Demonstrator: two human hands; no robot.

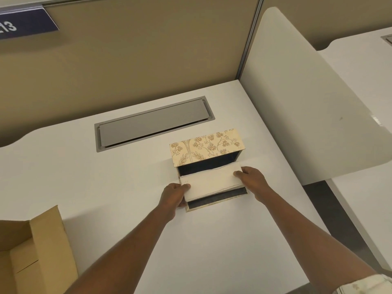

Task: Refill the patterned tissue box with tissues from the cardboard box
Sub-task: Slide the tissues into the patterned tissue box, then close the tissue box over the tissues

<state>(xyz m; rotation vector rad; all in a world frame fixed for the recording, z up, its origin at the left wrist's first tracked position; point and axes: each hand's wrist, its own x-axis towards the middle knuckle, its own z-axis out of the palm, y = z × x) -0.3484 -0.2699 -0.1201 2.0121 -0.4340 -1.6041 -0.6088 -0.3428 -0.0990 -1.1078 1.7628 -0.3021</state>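
Note:
The patterned tissue box [206, 148] lies open on the white desk [118, 187], its floral lid raised at the far side and its dark inside showing. A white stack of tissues [212, 182] sits across the opening, partly inside the box. My left hand [175, 195] grips the stack's left end, and my right hand [252, 177] grips its right end. The cardboard box [36, 251] stands open at the lower left, apart from both hands; what it holds is hidden.
A grey cable-tray cover [153, 123] is set into the desk behind the box. A tan partition wall [127, 49] stands at the back, with a white divider panel [307, 102] to the right. The desk edge runs close to the right of my right arm.

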